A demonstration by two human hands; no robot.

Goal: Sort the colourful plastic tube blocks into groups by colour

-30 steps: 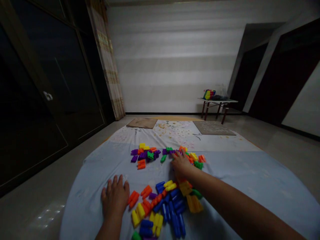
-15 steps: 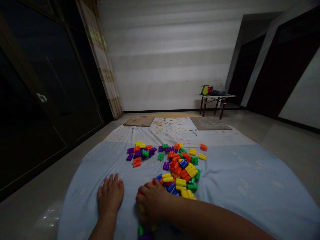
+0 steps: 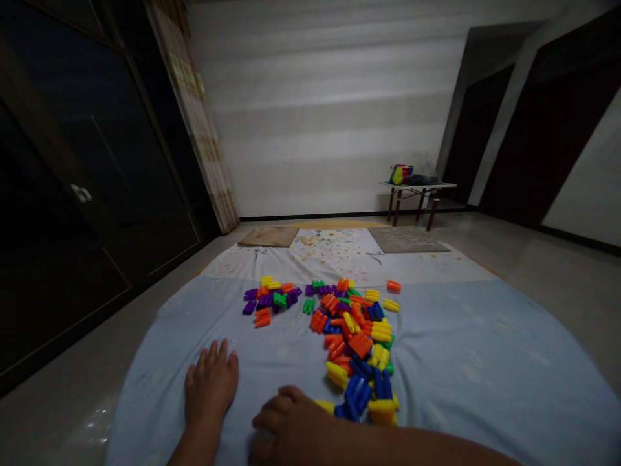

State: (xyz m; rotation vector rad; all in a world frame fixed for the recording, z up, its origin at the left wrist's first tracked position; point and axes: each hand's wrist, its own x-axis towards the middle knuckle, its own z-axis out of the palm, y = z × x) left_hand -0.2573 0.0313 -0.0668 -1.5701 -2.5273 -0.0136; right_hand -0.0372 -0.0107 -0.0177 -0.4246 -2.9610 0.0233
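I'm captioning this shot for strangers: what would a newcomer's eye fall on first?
Probably the large heap of bright pieces, right of centre on the pale blue cloth, with a smaller cluster to its left. In the foreground, the left hand rests palm down on the cloth, and the right hand is beside the heap's near end.

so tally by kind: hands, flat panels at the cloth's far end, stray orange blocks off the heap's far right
Hands: 2 (left hand, right hand)
Flat panels: 2 (tan panel, grey panel)
Stray orange block: 1
Total: 5
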